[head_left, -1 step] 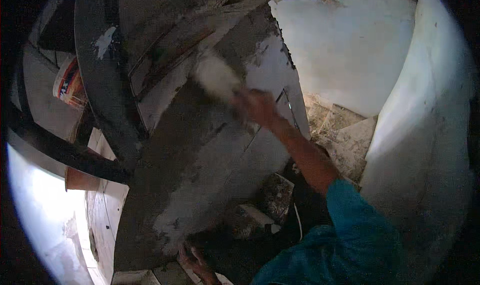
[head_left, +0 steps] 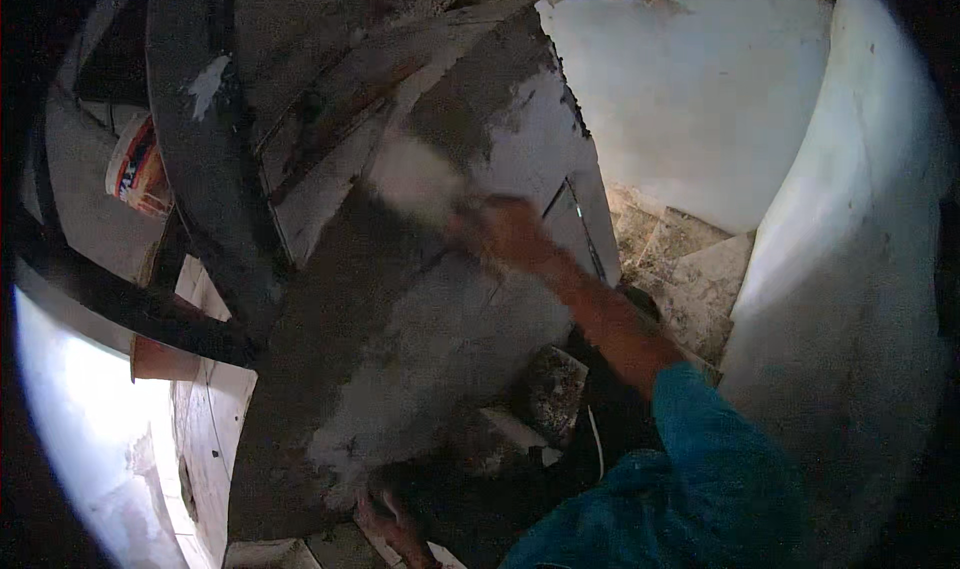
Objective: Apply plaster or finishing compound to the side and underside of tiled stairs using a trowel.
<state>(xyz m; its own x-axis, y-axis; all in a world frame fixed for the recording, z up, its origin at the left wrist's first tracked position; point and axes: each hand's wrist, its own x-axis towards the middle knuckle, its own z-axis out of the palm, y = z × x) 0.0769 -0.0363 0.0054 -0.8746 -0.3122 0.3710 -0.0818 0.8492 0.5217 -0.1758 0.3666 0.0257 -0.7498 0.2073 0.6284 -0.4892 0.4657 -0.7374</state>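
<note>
My right hand (head_left: 500, 231) is closed on a pale, light-coloured tool (head_left: 415, 179), too smeared by motion to name. It is over a sloping slab (head_left: 370, 354) with dark, damp-looking grey areas and lighter patches. The tool's lower edge seems to touch the slab, though the blur hides the exact contact. At the slab's near lower end, my left hand (head_left: 390, 524) lies with its fingers apart on the surface and holds nothing visible. Dim light obscures its fingertips.
Curved dark beams (head_left: 215, 169) stand at the left, with a white-and-red bucket (head_left: 140, 169) behind them. Broken blocks (head_left: 555, 394) lie near my right elbow. Stone-like steps (head_left: 690, 269) and a pale wall (head_left: 700, 99) are at the right. A thin stick-like tool (head_left: 588, 229) rests along the slab's right edge.
My right hand and the pale tool have shifted slightly down and to the left across the slab. My left hand stays in nearly the same place.
</note>
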